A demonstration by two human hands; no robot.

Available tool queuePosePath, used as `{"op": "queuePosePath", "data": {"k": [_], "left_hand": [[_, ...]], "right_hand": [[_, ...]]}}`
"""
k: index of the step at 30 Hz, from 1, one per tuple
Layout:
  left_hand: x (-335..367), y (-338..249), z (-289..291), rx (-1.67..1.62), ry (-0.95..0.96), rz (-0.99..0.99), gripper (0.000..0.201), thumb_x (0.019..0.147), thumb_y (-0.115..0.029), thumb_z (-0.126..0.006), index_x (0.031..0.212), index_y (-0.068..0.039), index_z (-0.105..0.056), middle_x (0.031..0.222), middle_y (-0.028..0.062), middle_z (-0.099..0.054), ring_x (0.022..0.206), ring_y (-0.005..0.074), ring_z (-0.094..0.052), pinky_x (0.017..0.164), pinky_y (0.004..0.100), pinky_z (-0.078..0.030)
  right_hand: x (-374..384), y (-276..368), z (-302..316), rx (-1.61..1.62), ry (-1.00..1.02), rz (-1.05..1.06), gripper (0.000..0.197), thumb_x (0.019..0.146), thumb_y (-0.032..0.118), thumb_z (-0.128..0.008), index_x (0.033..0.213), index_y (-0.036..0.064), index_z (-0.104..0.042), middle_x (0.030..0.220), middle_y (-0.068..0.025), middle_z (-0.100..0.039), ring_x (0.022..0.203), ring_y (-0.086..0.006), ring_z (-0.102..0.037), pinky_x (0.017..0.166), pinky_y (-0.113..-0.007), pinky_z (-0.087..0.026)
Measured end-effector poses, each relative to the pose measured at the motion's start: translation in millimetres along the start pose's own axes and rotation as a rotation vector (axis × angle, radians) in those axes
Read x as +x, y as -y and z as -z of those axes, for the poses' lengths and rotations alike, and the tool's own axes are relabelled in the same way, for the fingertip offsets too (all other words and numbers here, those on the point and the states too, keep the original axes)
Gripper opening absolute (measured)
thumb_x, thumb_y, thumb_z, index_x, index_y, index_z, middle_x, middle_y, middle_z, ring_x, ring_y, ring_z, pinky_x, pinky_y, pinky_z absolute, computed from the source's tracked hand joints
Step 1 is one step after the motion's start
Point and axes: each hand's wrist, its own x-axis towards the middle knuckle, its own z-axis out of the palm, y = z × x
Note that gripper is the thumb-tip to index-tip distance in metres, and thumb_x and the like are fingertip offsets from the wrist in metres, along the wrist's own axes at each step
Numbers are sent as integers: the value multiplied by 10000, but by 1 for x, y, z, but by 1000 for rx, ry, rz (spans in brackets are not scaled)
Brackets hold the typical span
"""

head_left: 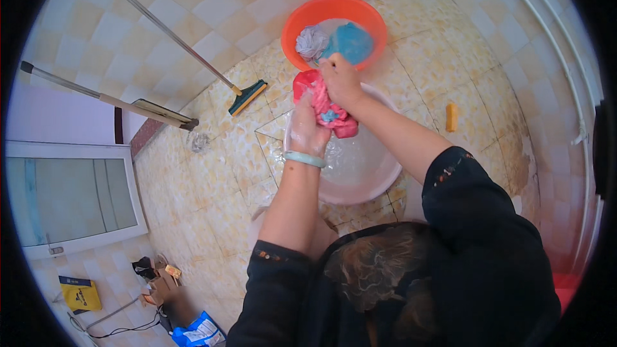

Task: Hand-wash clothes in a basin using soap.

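Observation:
A bunched wet pink cloth with a light blue patch is held over a pale pink basin of cloudy water. My left hand, wet and with a pale green bangle at the wrist, grips the cloth from its near left side. Against the cloth's upper right side my right hand is closed in a fist, with the fingertips hidden. Just beyond, an orange basin holds a light grey cloth and a blue cloth in water.
On the tiled floor to the right lies a yellow oblong block. A green-headed floor squeegee and a flat mop lean at the left. Near the lower left are a white-framed door, cardboard boxes and a blue-and-white bag.

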Motion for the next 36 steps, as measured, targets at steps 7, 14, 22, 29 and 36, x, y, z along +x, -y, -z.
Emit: {"op": "queuePosePath", "data": {"k": [7, 14, 22, 29, 36], "left_hand": [[3, -26, 42, -115, 356, -15, 202, 943, -210, -409, 872, -93, -558, 823, 47, -592, 781, 174, -601, 726, 332, -525], [1, -1, -1, 4, 22, 52, 224, 955, -195, -415, 1061, -50, -549, 974, 76, -627, 880, 194, -636, 756, 324, -535], [-1, -3, 8, -79, 275, 56, 261, 957, -283, -445, 1090, -89, -559, 1029, 78, -631, 949, 204, -627, 861, 361, -516], [0, -9, -5, 5, -61, -28, 305, 973, -251, -389, 1150, -54, -540, 1129, 113, -598, 1048, 222, -588, 890, 370, -502], [13, 3, 15, -183, 393, 44, 222, 952, -232, -477, 1042, -63, -590, 998, 83, -642, 942, 192, -627, 838, 335, -521]], "right_hand": [[-64, 58, 2, 21, 80, 443, 183, 868, 218, -533, 926, 49, -577, 966, -186, -601, 855, -361, -575, 772, -446, -456], [-5, 8, -1, -15, -51, 151, 124, 796, 180, -548, 877, 110, -612, 869, -132, -570, 866, -330, -536, 755, -448, -440], [-56, 47, 13, 49, 212, 440, 122, 750, 88, -550, 864, 70, -589, 928, -133, -576, 921, -320, -559, 791, -420, -459], [-18, 21, 4, 30, -71, 65, 131, 793, 68, -513, 899, 45, -586, 937, -143, -569, 919, -345, -556, 808, -419, -454], [-29, 33, 17, -72, 205, 400, 152, 796, 30, -480, 915, 50, -573, 932, -148, -551, 915, -338, -557, 800, -402, -454]]}}
